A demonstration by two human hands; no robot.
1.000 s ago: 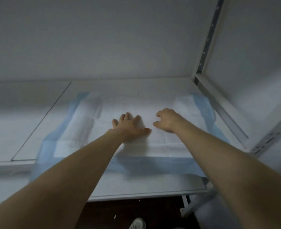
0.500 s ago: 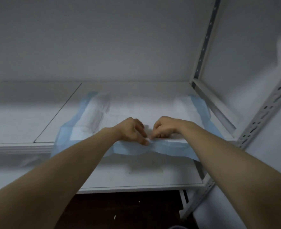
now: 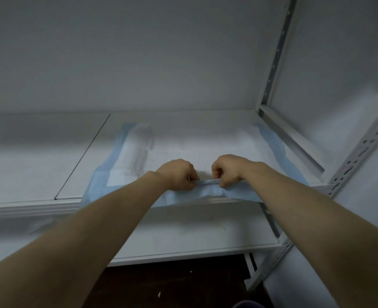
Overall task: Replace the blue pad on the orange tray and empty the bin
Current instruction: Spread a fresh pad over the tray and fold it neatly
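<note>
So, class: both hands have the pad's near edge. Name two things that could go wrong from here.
1. The left hand and right hand pinch the blue pad close together mid-edge; pulling may bunch or tear it.
2. Its right side lies beside the shelf rail and could snag.

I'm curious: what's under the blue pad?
The blue pad lies on a white shelf, which shows around it. Anything beneath its middle is covered.
</note>
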